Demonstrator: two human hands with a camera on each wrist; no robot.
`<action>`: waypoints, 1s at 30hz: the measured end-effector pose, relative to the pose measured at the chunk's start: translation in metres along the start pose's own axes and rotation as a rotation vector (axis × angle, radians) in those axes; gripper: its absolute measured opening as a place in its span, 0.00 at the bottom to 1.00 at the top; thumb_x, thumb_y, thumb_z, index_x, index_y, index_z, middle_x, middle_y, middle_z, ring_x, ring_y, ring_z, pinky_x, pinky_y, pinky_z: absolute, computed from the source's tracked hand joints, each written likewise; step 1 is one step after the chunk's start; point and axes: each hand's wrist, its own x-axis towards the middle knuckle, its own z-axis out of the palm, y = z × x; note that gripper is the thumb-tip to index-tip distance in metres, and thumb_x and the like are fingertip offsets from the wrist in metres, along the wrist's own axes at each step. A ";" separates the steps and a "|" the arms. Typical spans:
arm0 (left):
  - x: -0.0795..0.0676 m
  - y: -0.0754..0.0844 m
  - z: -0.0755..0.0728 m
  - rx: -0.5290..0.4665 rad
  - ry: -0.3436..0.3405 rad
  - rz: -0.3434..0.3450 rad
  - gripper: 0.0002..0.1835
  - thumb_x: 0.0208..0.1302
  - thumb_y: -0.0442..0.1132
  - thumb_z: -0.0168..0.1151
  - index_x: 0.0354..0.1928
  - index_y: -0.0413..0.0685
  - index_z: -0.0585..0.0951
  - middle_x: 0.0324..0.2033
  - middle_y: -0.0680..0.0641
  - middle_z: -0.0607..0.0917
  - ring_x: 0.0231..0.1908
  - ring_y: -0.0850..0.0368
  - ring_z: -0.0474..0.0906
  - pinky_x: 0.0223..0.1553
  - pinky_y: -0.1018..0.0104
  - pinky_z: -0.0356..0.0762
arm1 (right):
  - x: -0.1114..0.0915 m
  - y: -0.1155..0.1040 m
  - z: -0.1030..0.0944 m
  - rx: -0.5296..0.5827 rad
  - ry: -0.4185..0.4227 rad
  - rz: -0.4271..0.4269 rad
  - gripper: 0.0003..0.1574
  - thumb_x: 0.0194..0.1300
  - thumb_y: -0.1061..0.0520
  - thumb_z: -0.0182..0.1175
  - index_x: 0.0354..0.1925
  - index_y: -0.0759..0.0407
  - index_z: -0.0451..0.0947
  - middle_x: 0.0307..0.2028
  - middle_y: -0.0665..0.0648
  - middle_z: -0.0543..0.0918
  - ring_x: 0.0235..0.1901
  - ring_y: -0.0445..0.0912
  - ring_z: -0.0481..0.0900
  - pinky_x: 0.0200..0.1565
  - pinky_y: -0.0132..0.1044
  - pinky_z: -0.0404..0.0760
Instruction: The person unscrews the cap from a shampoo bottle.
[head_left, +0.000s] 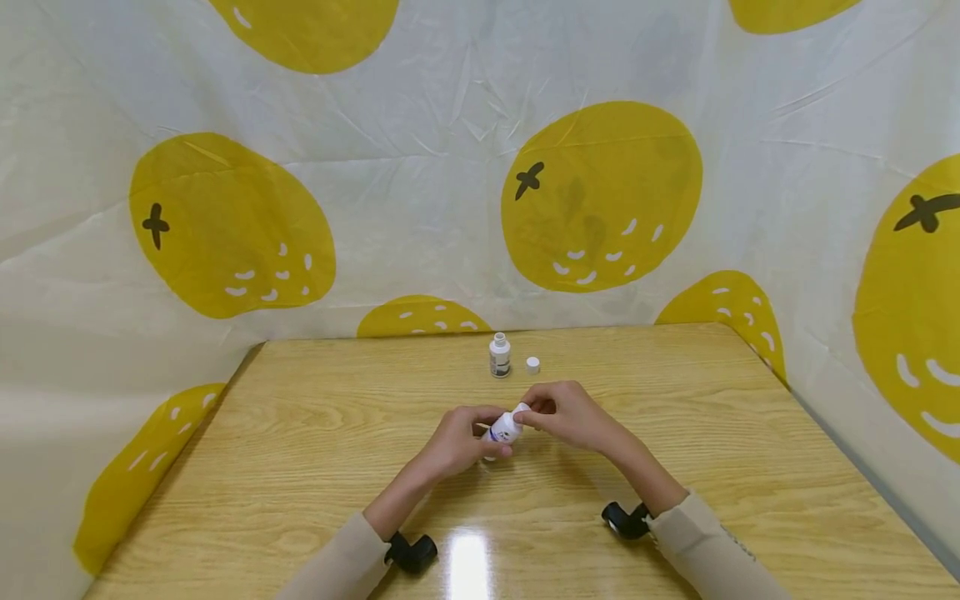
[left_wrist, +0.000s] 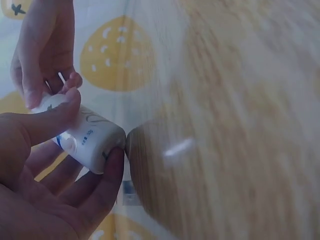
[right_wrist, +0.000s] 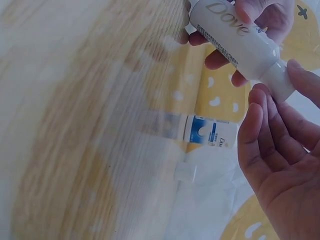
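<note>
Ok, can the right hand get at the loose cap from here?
Probably yes, after letting go: the right hand pinches the top of the held bottle, but nothing seems to block the loose cap.

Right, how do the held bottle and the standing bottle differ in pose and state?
The held bottle is tilted; the standing bottle is upright. The held bottle has a cap on its neck, pinched by the right hand; the standing bottle is uncapped, a loose cap beside it. The left hand grips the held bottle; no hand touches the standing bottle. Both are mainly white.
</note>
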 end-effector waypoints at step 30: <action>0.001 0.003 0.000 -0.039 -0.012 0.004 0.23 0.60 0.31 0.75 0.58 0.44 0.84 0.51 0.42 0.88 0.49 0.48 0.88 0.47 0.59 0.86 | -0.001 0.001 -0.003 0.027 -0.007 0.010 0.12 0.70 0.49 0.68 0.41 0.55 0.87 0.33 0.49 0.87 0.31 0.40 0.81 0.37 0.32 0.81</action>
